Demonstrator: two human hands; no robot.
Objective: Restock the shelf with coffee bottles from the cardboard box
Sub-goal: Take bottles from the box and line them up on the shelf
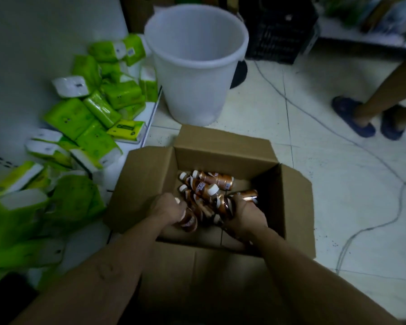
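An open cardboard box stands on the tiled floor in front of me. Several brown coffee bottles with white caps lie loose on its bottom. Both my hands are inside the box. My left hand is closed around one bottle near the box's left wall. My right hand grips another bottle whose white cap points up. A low white shelf lies at the left.
A big white plastic bucket stands just behind the box. Green tissue packs are piled on the low shelf and floor at the left. A person's legs in blue slippers stand at the right. A black crate and a cable lie beyond.
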